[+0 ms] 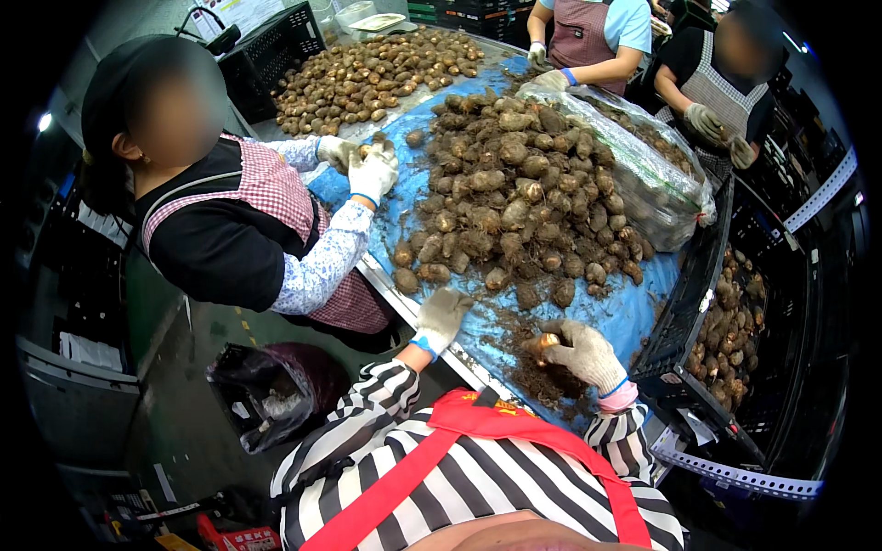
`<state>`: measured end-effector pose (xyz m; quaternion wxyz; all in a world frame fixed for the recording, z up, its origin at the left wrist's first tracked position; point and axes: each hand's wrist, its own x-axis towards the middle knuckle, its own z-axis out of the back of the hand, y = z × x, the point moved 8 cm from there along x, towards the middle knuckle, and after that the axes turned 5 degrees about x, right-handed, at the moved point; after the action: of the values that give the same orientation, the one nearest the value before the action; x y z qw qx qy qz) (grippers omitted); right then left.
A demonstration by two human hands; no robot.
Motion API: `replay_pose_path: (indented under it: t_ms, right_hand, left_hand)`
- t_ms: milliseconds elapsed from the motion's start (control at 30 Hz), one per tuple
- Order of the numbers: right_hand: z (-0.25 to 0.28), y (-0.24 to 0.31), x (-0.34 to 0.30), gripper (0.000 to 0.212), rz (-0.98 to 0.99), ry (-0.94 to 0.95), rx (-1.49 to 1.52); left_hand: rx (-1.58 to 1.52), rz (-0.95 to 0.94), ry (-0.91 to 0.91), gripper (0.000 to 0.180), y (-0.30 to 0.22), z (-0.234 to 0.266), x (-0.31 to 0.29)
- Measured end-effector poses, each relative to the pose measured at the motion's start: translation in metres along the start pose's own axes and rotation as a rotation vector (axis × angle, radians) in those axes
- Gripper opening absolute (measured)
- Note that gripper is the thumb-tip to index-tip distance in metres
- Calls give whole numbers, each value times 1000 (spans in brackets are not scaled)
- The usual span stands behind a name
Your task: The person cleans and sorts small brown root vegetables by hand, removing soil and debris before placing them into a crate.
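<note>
Both my hands wear pale knitted gloves with blue cuffs. My right hand is closed around a small taro corm, whose pale end points left over loose dark root hairs and soil. At the table's near edge, my left hand lies with its fingers stretched toward the pile and nothing visible in them. Just beyond both hands rises a large heap of brown, hairy taro corms on a blue plastic sheet.
Right of the heap lies a full clear plastic sack. A black crate holding corms stands at my right. A co-worker at left handles a corm; two more people work across the table. A lined bin stands on the floor.
</note>
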<state>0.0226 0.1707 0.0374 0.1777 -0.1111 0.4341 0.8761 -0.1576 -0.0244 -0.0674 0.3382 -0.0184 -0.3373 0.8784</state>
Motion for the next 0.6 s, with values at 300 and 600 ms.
replay_pose_path:
  t_ms: [300,600]
  right_hand:
    - [22,109,109,30,317,110,-71]
    - [20,234,135,44,718,-58,358]
  left_hand:
    - [-39,116,-5,21,8,0,-11]
    - [-4,88,-78,24,24,-7,-10]
